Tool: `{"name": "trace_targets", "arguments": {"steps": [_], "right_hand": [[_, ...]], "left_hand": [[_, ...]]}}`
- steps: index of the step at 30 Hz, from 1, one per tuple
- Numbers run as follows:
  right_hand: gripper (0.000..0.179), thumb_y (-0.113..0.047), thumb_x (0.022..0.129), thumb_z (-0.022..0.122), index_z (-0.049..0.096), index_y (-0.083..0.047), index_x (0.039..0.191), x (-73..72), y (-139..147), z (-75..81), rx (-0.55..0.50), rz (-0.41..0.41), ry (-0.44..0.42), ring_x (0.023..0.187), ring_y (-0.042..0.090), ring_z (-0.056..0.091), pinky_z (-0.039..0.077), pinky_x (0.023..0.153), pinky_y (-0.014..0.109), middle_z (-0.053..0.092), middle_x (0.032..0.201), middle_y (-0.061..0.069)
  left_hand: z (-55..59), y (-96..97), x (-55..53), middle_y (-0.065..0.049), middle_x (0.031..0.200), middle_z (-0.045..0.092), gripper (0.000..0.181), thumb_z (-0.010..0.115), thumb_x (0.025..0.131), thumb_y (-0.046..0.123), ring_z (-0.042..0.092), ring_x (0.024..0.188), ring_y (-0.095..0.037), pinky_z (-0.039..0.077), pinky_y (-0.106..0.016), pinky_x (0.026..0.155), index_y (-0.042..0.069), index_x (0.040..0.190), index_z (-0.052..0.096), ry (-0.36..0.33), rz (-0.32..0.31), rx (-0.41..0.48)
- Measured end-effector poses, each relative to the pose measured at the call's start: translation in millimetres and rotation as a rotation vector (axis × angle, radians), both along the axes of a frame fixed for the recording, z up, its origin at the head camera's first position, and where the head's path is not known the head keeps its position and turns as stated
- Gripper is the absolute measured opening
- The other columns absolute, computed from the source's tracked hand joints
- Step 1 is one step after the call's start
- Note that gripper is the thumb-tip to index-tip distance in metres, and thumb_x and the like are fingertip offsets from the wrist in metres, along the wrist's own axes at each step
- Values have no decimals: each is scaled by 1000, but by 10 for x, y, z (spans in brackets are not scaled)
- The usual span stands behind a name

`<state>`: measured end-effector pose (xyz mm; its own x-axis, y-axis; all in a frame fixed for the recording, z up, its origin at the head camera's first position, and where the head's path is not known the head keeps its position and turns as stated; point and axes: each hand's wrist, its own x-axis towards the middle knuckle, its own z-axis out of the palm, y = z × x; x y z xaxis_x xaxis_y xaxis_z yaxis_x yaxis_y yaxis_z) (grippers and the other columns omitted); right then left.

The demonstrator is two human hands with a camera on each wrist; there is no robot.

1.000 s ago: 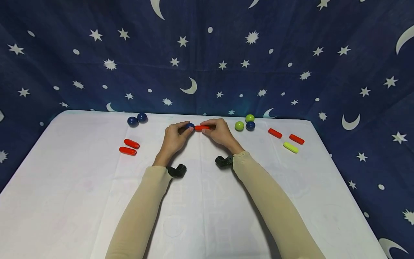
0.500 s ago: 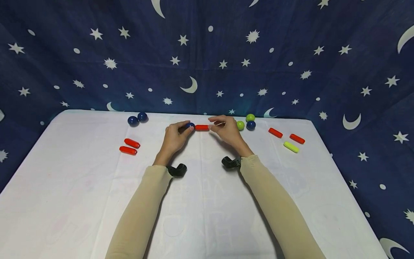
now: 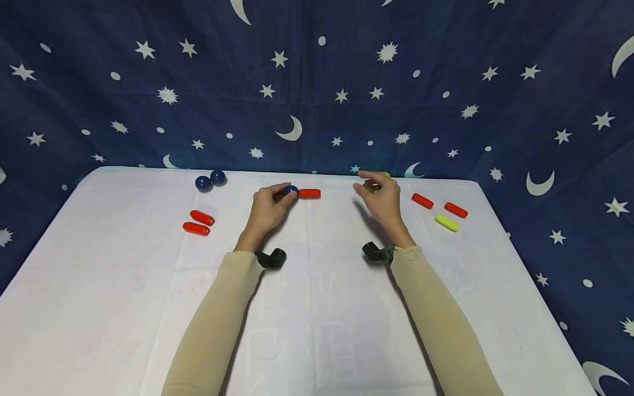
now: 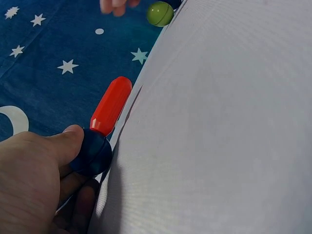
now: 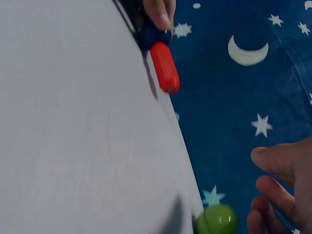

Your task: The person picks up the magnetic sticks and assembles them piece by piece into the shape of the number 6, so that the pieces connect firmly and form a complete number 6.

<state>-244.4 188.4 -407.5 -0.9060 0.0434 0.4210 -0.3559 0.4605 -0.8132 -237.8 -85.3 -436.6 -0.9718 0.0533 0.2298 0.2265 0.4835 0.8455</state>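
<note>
My left hand (image 3: pixel 264 213) pinches a dark blue ball (image 4: pixel 95 155) between thumb and fingers near the table's far edge. A red rod (image 3: pixel 310 193) with faceted sides sticks out from that ball to the right, its end against the ball and its other end free. Over to the right, my right hand (image 3: pixel 385 206) holds nothing, thumb and fingers apart. Just beside its fingertips in the right wrist view is a green ball (image 5: pixel 220 220). In the head view that hand hides most of the small group of balls there; only a bit of green shows behind it.
Two blue balls (image 3: pixel 203 183) lie at the back left, with two red rods (image 3: pixel 196 228) in front of them. At the right are two more red rods (image 3: pixel 422 201) and a yellow-green rod (image 3: pixel 447 223). A dark blue star-patterned cloth (image 3: pixel 317 110) hangs behind the white table (image 3: pixel 114 264).
My right hand has let go of the red rod and moved right, over to the green and blue balls. My left hand has stayed in place, holding the blue ball.
</note>
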Motion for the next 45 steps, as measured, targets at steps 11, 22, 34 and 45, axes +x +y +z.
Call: {"name": "trace_targets", "arguments": {"steps": [11, 22, 34, 45], "right_hand": [[33, -1, 84, 80, 73, 5, 116, 18, 179, -149, 77, -96, -4, 90, 37, 60, 46, 80, 36, 65, 99, 27], [43, -2, 86, 78, 68, 3, 127, 28, 214, -253, 147, -71, -53, 96, 35, 55, 43, 80, 34, 63, 113, 24], [35, -1, 88, 77, 70, 1, 122, 42, 217, -311, 85, -64, -98, 97, 32, 64, 42, 77, 21, 69, 110, 22], [37, 2, 88, 76, 69, 4, 124, 35, 92, -235, 77, -1, -119, 99, 31, 63, 47, 80, 22, 68, 115, 21]], "left_hand": [[-5, -17, -8, -18, 125, 68, 40, 70, 98, 21, 63, 118, -29, 45, -41, 103, -1, 131, 67, -4, 1, 3], [-7, -1, -12, -18, 125, 68, 40, 70, 98, 22, 62, 119, -29, 46, -41, 102, 0, 131, 67, -7, 4, 6], [-24, -9, -10, -18, 127, 67, 41, 69, 99, 23, 61, 121, -29, 45, -42, 104, 0, 132, 66, -4, -2, 1], [-13, -5, 2, -18, 124, 69, 40, 69, 99, 22, 62, 118, -29, 45, -42, 103, -1, 132, 66, -7, 4, 6]]}}
